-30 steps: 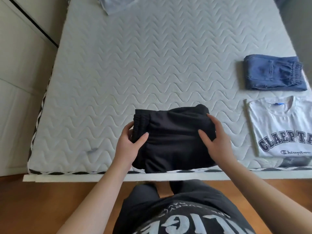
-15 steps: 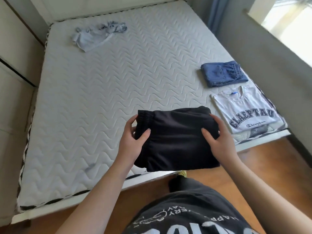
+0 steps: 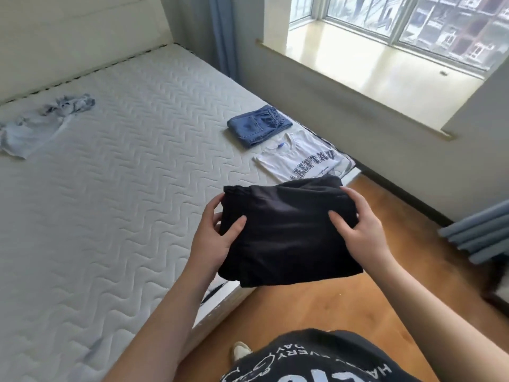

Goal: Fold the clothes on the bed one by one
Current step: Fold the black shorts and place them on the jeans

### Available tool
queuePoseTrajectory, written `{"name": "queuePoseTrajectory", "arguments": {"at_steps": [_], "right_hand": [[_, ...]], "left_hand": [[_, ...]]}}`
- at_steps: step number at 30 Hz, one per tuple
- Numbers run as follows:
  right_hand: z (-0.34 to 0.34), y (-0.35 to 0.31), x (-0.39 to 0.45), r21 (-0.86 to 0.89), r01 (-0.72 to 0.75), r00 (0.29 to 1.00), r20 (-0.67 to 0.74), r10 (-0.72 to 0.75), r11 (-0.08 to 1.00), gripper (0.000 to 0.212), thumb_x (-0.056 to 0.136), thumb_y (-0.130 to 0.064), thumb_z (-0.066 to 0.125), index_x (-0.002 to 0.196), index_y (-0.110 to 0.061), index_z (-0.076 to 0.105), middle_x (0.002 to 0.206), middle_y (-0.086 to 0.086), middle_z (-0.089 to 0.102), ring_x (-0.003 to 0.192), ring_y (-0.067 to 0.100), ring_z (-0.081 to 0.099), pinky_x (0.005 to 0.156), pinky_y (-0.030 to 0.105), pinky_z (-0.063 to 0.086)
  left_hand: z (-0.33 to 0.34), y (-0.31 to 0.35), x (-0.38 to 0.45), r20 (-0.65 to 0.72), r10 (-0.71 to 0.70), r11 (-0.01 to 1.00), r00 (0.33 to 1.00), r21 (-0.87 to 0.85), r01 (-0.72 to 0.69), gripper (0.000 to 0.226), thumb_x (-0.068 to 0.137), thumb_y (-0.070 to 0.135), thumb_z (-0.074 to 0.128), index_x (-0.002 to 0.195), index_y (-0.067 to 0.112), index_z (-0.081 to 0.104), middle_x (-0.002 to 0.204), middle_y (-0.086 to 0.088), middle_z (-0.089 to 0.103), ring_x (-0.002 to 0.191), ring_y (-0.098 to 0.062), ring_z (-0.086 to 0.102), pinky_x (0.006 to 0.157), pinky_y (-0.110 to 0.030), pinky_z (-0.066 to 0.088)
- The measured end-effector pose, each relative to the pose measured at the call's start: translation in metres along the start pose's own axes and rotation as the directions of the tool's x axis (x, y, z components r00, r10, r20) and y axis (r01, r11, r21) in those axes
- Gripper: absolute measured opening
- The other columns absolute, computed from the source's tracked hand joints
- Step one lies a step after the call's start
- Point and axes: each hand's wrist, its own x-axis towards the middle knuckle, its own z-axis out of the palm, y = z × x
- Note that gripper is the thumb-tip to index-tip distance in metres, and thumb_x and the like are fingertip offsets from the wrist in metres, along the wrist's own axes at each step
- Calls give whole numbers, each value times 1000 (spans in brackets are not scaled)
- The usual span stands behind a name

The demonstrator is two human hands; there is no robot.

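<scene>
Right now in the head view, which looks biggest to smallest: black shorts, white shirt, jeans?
1. Black shorts, though nearest the camera.
2. White shirt, partly hidden by the shorts.
3. Jeans, farthest, so unsure.

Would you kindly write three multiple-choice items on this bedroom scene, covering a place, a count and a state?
1. Where is the crumpled pale garment?
A. far side of the mattress
B. floor
C. windowsill

2. How many folded pieces lie on the mattress?
A. one
B. two
C. four

3. The black garment is:
A. spread flat
B. hanging
C. folded, held by both hands

Key: 1 A, it lies near the headboard. 2 B, blue jeans and white T-shirt. 3 C, left hand and right hand grip its sides.
</scene>
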Motion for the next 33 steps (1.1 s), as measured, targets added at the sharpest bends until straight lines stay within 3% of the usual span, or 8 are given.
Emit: {"name": "queuePoseTrajectory", "arguments": {"at_steps": [4,8,14,18,20,28,31,33], "right_hand": [[-65,32,-10,-5,-35,993,-113,34,999,52,89,-30,68,136,-39,47,128,-20,58,115,-10,51,93,0,35],[-140,74,-23,20,-104,976,-191,106,994,50,91,-29,67,136,-37,47,131,-18,57,119,-2,52,97,6,37],[-245,138,-29,7,-195,931,-313,187,981,50,92,-32,65,138,-33,47,133,-15,55,119,-2,49,92,-3,31],[-291,166,-22,27,-226,915,-338,222,974,49,92,-29,66,138,-31,48,134,-12,56,123,5,51,105,19,39],[-305,177,-13,28,-234,907,-353,229,972,50,92,-29,66,138,-31,48,135,-13,56,124,5,51,107,24,39],[-337,221,56,29,-276,890,-368,267,961,50,91,-29,66,138,-34,48,136,-14,55,121,0,49,104,18,37],[-347,240,95,9,-288,890,-367,271,958,51,90,-29,67,138,-33,48,135,-14,55,120,-2,48,98,2,31],[-354,252,124,-14,-299,888,-370,272,954,51,90,-29,67,138,-33,49,135,-14,56,120,-2,48,96,-1,28]], "left_hand": [[67,19,8,158,14,1000,987,25,-18,60,75,53,76,123,66,43,117,15,66,106,-2,65,91,-33,55],[157,38,12,258,27,999,966,36,-38,56,75,49,77,121,63,48,111,14,69,101,-2,67,91,-35,56],[293,65,11,395,31,998,918,33,-48,53,80,40,78,123,57,52,113,10,71,101,-7,69,92,-41,56],[352,80,13,438,25,999,898,17,-36,56,76,42,78,125,55,52,117,9,69,105,-9,67,89,-37,57],[373,84,20,446,24,999,894,24,-39,56,76,42,78,124,55,53,115,8,70,105,-10,68,87,-35,57],[446,95,84,451,-7,998,893,56,-21,56,81,36,77,130,49,52,118,5,69,104,-8,68,94,-41,55],[476,98,120,456,3,999,890,33,-20,54,82,31,76,130,44,54,114,3,72,105,-11,68,95,-40,54],[496,100,146,477,11,999,879,29,-28,52,86,26,75,130,41,54,114,2,72,106,-12,68,96,-40,53]]}}
